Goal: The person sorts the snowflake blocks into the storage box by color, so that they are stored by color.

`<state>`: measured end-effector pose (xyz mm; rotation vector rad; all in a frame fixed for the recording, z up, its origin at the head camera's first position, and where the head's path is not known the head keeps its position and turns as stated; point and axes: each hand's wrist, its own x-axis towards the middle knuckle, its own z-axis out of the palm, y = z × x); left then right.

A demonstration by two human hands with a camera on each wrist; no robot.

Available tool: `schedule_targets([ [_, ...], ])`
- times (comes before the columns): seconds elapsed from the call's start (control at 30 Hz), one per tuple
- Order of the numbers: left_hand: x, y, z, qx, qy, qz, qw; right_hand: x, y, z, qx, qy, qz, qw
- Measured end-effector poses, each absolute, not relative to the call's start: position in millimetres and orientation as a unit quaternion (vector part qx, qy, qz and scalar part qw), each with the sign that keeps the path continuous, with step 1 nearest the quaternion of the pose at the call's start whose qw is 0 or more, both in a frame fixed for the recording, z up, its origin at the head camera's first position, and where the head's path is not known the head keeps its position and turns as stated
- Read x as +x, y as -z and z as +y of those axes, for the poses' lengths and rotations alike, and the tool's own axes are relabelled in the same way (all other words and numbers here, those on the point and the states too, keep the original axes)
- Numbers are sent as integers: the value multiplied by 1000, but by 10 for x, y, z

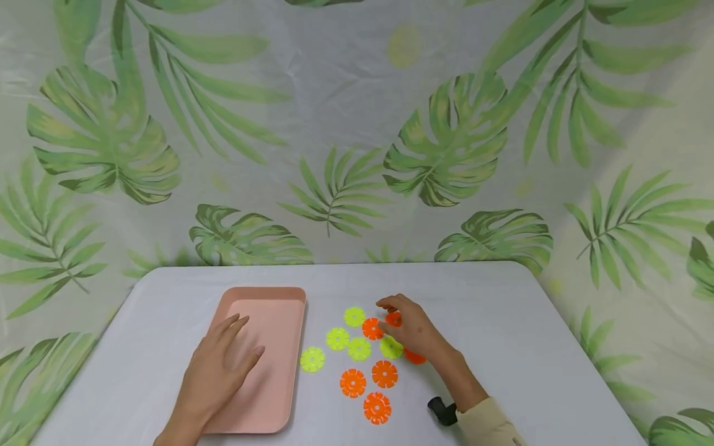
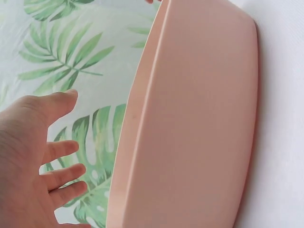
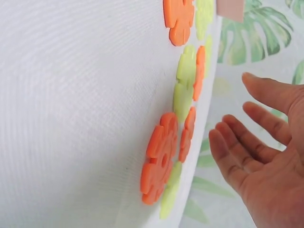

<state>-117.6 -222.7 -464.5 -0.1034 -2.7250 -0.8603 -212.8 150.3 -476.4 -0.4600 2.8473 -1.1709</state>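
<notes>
My left hand [image 1: 217, 368] hovers over the pink tray [image 1: 279, 427], its fingers spread and holding nothing. In the left wrist view the same hand [image 2: 28, 156] is beside the tray's outer wall [image 2: 199, 118], apart from it. Over the far right of a group of flat, notched plastic discs my right hand [image 1: 413, 325] hangs with loosely bent fingers and nothing in them. It partly hides an orange disc [image 1: 393, 318] and a yellow-green disc [image 1: 392, 348]. In the right wrist view a gap separates this hand [image 3: 261, 156] from the orange disc [image 3: 159, 159].
Several more yellow-green discs [image 1: 312, 359] and orange discs [image 1: 377, 408] lie flat on the white table [image 1: 480, 291], right of the tray. A black object [image 1: 442, 411] sits at the right wrist. Behind the table hangs a leaf-patterned cloth [image 1: 334, 124].
</notes>
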Motion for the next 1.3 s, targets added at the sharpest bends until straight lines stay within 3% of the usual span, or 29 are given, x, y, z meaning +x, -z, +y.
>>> schedule_targets([
  [0.3,-1077,4661,-2422,-39,290,-945,145,-2170,4871,1503,-145,395,907,27],
  [0.57,-970,4709,-2620,-2,299,-952,70,-2187,4911,1503,-135,406,902,57],
  [0.9,-863,4845,-2797,13,312,-950,22,-2215,4938,1473,-124,402,904,80],
  [1.3,-813,4884,-2876,14,345,-938,-41,-2257,4930,1473,-139,374,914,66],
])
